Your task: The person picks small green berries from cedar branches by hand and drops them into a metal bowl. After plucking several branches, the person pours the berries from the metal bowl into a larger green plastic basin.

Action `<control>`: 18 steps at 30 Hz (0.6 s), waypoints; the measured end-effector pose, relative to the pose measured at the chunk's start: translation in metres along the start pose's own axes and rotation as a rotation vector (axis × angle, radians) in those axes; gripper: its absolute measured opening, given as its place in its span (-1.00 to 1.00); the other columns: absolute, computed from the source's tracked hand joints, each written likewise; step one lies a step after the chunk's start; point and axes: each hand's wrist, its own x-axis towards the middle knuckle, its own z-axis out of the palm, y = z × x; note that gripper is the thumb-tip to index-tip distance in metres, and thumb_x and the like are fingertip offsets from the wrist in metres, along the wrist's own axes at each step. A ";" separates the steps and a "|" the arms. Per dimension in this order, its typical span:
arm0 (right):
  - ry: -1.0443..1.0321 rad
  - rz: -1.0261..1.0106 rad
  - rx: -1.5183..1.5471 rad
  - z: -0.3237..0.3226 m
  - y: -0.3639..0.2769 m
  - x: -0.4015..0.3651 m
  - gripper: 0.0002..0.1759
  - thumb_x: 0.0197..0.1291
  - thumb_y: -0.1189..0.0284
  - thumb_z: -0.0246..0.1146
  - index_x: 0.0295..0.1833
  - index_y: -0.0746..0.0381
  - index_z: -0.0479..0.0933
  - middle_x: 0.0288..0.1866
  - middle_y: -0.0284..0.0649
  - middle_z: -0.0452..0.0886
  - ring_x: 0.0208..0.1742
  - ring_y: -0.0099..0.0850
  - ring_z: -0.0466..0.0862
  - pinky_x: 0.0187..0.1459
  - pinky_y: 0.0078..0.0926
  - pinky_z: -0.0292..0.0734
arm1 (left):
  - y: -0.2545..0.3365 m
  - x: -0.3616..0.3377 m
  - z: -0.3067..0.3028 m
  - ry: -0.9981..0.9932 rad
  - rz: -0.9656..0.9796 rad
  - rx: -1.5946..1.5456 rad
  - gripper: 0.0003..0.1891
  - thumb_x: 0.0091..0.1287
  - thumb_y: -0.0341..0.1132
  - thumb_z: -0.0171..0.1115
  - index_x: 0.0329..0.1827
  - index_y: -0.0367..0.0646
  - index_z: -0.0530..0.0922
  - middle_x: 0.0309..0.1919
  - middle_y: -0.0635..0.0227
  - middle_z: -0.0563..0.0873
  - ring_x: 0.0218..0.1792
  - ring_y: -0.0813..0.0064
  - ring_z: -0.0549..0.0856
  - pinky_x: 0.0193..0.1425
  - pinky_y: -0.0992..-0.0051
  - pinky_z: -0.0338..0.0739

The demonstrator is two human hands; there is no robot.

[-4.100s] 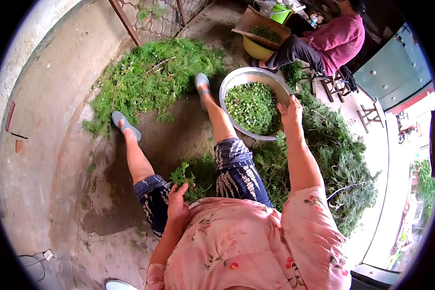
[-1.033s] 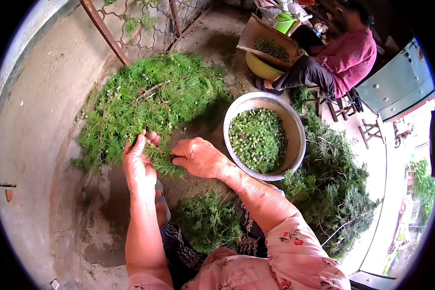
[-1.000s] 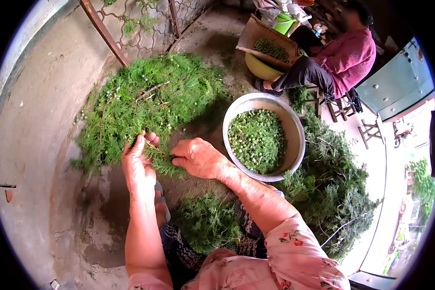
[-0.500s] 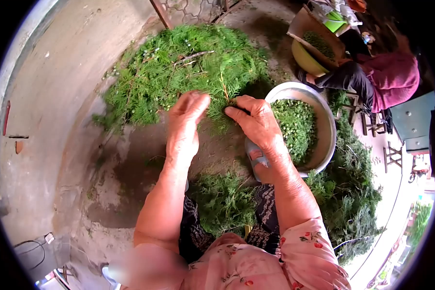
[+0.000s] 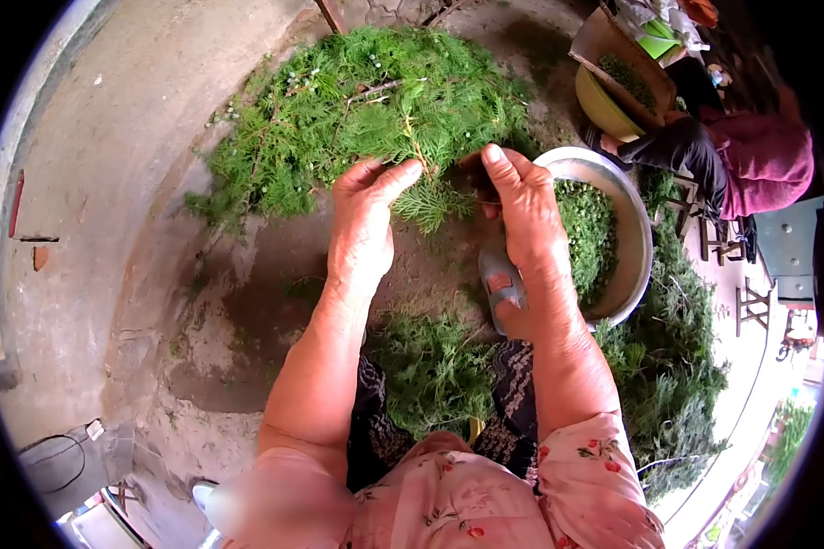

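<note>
My left hand (image 5: 366,215) is closed, its thumb and fingertips pinching a green conifer sprig (image 5: 428,201) with flat, scaly leaves and a brownish stem. The sprig hangs in front of a large heap of similar cut branches (image 5: 366,119) bearing small pale cones. To the right of the sprig, my right hand (image 5: 526,210) has curled fingers with the thumb pointing up. Whatever lies within those fingers is hidden. Beside the right hand stands a wide metal basin (image 5: 639,242), part filled with small green cones and leaf bits (image 5: 584,238).
More cut greenery (image 5: 435,375) lies between my legs, and a darker branch pile (image 5: 673,366) spreads right of the basin. At upper right, a seated person in a purple top (image 5: 764,160) is near a yellow bowl (image 5: 604,105) and a tilted basket (image 5: 636,69).
My right hand has moved right, away from the sprig, and turned thumb up. My left hand now pinches the sprig's stem. The view has shifted slightly.
</note>
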 end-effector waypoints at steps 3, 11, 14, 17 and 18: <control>-0.017 0.050 0.212 0.004 0.006 0.001 -0.76 0.15 0.27 0.23 -0.31 0.24 0.58 -0.53 -0.45 0.51 -0.56 -0.71 0.35 -0.52 -0.73 0.21 | -0.003 -0.003 0.003 -0.065 -0.033 0.032 -0.89 0.11 -0.48 0.27 -0.30 -0.23 0.60 -0.37 0.40 0.66 -0.33 0.63 0.57 -0.16 0.60 0.42; -0.016 -0.046 0.170 0.013 0.010 -0.004 -0.87 0.13 0.45 0.23 -0.39 0.29 0.52 -0.58 -0.46 0.47 -0.57 -0.70 0.36 -0.54 -0.73 0.26 | -0.013 -0.006 0.008 -0.190 -0.037 0.212 -0.87 0.14 -0.43 0.29 -0.27 -0.23 0.59 -0.38 0.47 0.63 -0.36 0.72 0.54 -0.27 0.66 0.43; 0.044 -0.124 0.054 0.016 0.014 -0.008 -0.87 0.16 0.47 0.18 -0.37 0.31 0.50 -0.58 -0.44 0.47 -0.56 -0.71 0.36 -0.53 -0.69 0.30 | -0.012 -0.005 0.009 -0.188 -0.013 0.246 -0.83 0.13 -0.44 0.28 -0.22 -0.25 0.59 -0.35 0.45 0.65 -0.36 0.71 0.56 -0.26 0.65 0.45; 0.054 0.066 0.254 0.017 0.001 -0.012 -0.85 0.22 0.44 0.11 -0.29 0.32 0.48 -0.51 -0.37 0.52 -0.58 -0.66 0.40 -0.56 -0.69 0.32 | -0.007 -0.004 0.006 -0.290 -0.178 0.058 -0.81 0.10 -0.48 0.27 -0.20 -0.26 0.59 -0.32 0.38 0.67 -0.34 0.65 0.60 -0.21 0.64 0.49; -0.013 0.143 0.452 0.013 0.006 -0.005 -0.85 0.24 0.44 0.09 -0.28 0.32 0.46 -0.50 -0.33 0.52 -0.60 -0.61 0.43 -0.58 -0.68 0.33 | -0.010 -0.004 0.005 -0.290 -0.178 0.058 -0.81 0.10 -0.48 0.27 -0.20 -0.26 0.59 -0.32 0.38 0.67 -0.34 0.65 0.60 -0.21 0.64 0.49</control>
